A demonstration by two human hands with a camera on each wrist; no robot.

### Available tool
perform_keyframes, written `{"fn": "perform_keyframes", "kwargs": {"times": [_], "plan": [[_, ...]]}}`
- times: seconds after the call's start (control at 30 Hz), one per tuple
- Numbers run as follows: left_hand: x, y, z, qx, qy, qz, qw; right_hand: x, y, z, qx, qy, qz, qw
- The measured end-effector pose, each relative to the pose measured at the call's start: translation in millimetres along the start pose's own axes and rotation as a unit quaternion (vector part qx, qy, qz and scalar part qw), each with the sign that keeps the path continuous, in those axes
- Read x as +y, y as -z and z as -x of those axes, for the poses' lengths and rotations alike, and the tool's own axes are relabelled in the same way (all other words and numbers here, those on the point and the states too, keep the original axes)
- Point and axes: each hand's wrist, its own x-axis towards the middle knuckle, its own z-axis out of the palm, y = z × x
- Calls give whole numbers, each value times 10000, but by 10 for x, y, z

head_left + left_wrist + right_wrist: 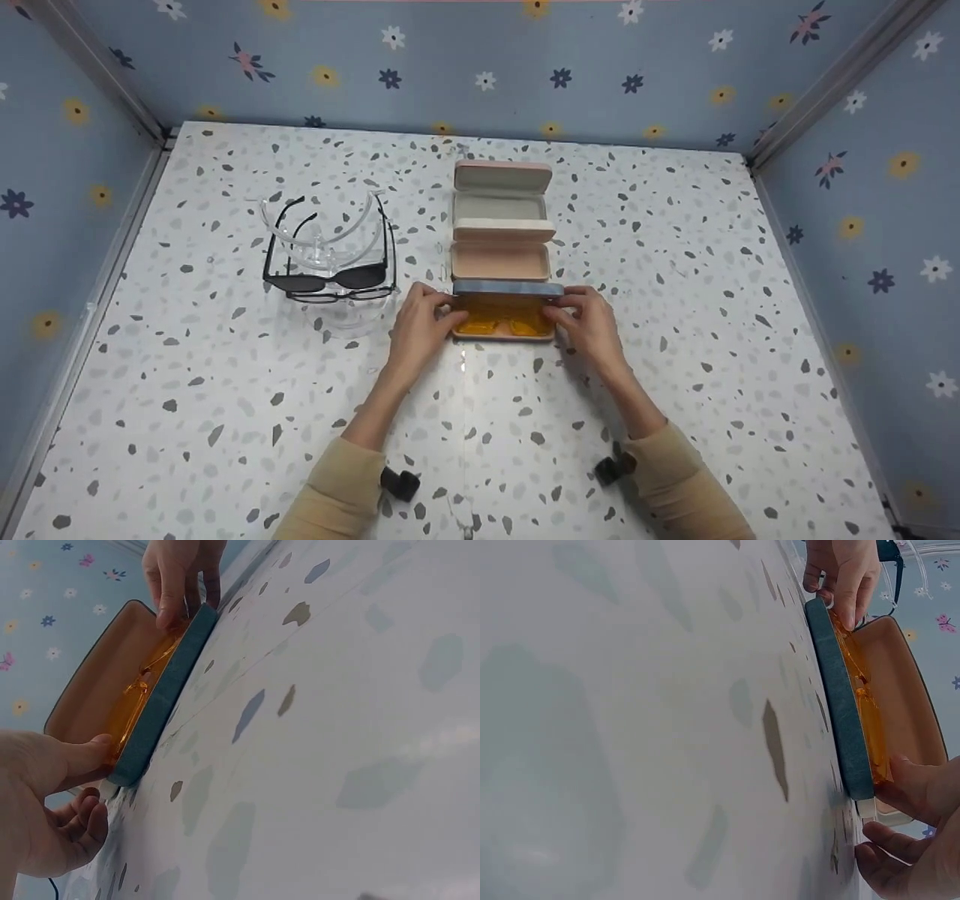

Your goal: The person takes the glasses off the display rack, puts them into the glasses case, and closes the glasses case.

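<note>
In the head view an open blue glasses case [508, 289] with a peach lining stands on the table, its lid raised at the back. Yellow-tinted glasses [480, 327] sit in its lower half. My left hand [421, 330] is at the case's left end and my right hand [592, 330] at its right end. Both thumbs reach inside onto the ends of the yellow glasses, while other fingers bend around outside the case. The left wrist view shows the left thumb [84, 757] on the glasses; the fingertips behind the case are partly hidden.
Two more open cases stand behind: a peach-lined one [501, 261] and a grey-lined one [499, 178]. To the left lie black sunglasses [360, 277], thin black-framed glasses [315, 298] and clear goggles [322, 259], overlapping. Flower-patterned panels [480, 45] enclose the table's back and sides.
</note>
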Motion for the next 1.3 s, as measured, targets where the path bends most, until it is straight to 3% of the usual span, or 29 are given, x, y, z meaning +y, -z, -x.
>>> {"fn": "perform_keyframes", "kwargs": {"times": [0.17,0.47,0.67,1.0,1.3], "plan": [[-19,13,-3,64,-6,85,9999,19,45,16,111,36,-163,9998],[-21,99,-54,524,13,379,9979,45,152,11,184,-244,-461,9985],[26,87,-100,144,243,487,9984,-5,178,-18,127,-591,-672,9959],[65,54,-199,-469,672,501,9954,-55,138,-116,-255,-896,-285,9952],[75,62,-247,-622,759,473,9940,-65,123,-159,-550,-896,-264,9941]]}}
